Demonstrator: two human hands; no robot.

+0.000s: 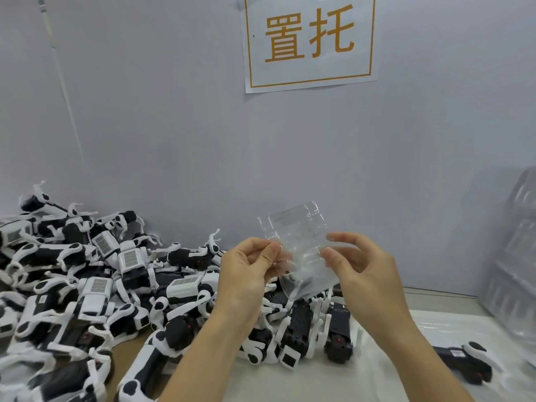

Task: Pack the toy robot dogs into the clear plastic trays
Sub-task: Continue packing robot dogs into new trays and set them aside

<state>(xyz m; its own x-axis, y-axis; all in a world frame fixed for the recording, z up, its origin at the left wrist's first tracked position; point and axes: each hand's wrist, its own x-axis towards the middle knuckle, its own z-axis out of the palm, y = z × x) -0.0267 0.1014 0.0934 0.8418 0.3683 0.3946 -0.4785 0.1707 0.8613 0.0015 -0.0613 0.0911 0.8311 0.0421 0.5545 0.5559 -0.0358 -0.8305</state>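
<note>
A clear plastic tray (298,242) is held up in the air at centre, tilted, in front of the wall. My left hand (249,268) pinches its left edge between thumb and fingers. My right hand (359,262) pinches its right edge. Below and to the left lies a large heap of black-and-white toy robot dogs (87,285), spreading across the table. Several dogs (295,329) lie under my hands. One more dog (464,361) lies at the lower right on a clear sheet.
A tall stack of clear plastic trays (516,256) stands at the right edge. A grey wall rises close behind the table, with a paper sign (310,42) in orange characters. The brown tabletop (127,349) shows between the dogs at lower left.
</note>
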